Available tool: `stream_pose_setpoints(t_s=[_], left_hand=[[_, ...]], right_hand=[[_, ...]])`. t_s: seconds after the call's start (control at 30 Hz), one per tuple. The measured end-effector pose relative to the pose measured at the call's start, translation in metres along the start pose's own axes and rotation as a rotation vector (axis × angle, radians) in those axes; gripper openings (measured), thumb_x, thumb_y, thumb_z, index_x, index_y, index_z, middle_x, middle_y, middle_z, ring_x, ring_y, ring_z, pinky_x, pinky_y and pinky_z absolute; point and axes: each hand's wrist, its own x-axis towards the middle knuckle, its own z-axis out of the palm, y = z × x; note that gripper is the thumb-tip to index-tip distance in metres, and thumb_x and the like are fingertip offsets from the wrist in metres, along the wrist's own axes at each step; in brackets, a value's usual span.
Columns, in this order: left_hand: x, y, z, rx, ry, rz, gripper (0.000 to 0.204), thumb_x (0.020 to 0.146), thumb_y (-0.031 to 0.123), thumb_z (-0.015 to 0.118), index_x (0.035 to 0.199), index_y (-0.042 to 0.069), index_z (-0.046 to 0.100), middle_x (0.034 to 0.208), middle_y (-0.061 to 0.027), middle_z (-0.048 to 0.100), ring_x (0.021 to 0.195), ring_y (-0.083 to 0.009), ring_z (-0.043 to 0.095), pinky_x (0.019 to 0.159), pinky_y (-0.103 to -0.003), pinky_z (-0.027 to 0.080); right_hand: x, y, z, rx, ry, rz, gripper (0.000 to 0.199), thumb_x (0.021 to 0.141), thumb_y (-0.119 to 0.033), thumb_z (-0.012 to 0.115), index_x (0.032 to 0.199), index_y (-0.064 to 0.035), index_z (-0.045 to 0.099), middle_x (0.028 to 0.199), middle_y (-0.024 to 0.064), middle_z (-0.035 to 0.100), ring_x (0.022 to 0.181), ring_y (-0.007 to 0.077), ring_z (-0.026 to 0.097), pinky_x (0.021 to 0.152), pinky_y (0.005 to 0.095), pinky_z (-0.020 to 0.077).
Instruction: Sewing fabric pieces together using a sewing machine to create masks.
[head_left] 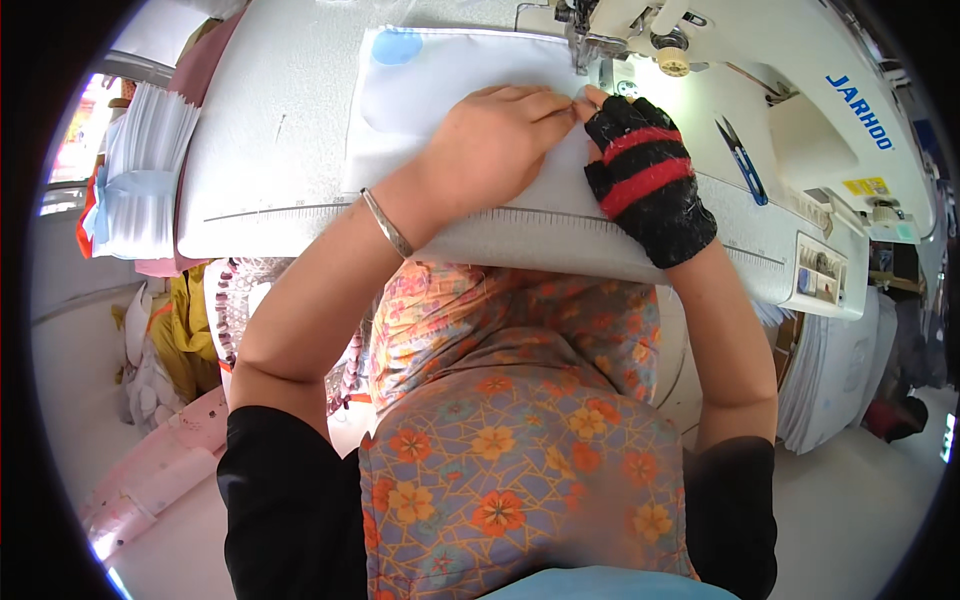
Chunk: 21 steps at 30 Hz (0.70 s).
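A white fabric piece [440, 95] with a light blue patch lies flat on the sewing table [270, 170], its far right corner under the needle area of a white sewing machine [790, 70]. My left hand [495, 140], a metal bangle on its wrist, presses flat on the fabric, fingertips pointing toward the needle. My right hand [645, 170] wears a black fingerless glove with red stripes and rests on the fabric's right edge, fingertips meeting the left hand's just in front of the presser foot [590, 45].
Blue thread snips [742, 160] lie on the machine bed to the right. A stack of white and blue fabric [140, 170] sits at the table's left edge. More white pieces [830, 380] hang at the right. Cloth heaps [180, 340] lie on the floor left.
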Motion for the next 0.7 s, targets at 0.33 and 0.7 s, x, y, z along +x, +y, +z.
stream_pose_setpoints(t_s=[0.33,0.7], left_hand=[[0.01,-0.018,0.007,0.037,0.062,-0.019,0.037,0.078,-0.002,0.062,0.115,0.007,0.067,0.123,-0.0082,0.066,0.111,-0.029,0.064,0.093,-0.039,0.054],[0.027,-0.038,0.017,0.075,0.034,-0.042,0.038,0.081,0.002,0.06,0.117,0.009,0.067,0.126,-0.0026,0.065,0.112,-0.0251,0.064,0.093,-0.037,0.055]], right_hand=[[0.001,-0.003,-0.003,0.007,-0.069,0.034,0.044,0.078,-0.012,0.066,0.121,-0.0055,0.064,0.127,0.0145,0.063,0.111,0.0349,0.06,0.098,0.0474,0.0469],[0.001,0.0,-0.006,0.028,-0.068,0.051,0.045,0.081,-0.009,0.062,0.126,-0.004,0.061,0.13,0.016,0.06,0.112,0.0375,0.058,0.1,0.0468,0.046]])
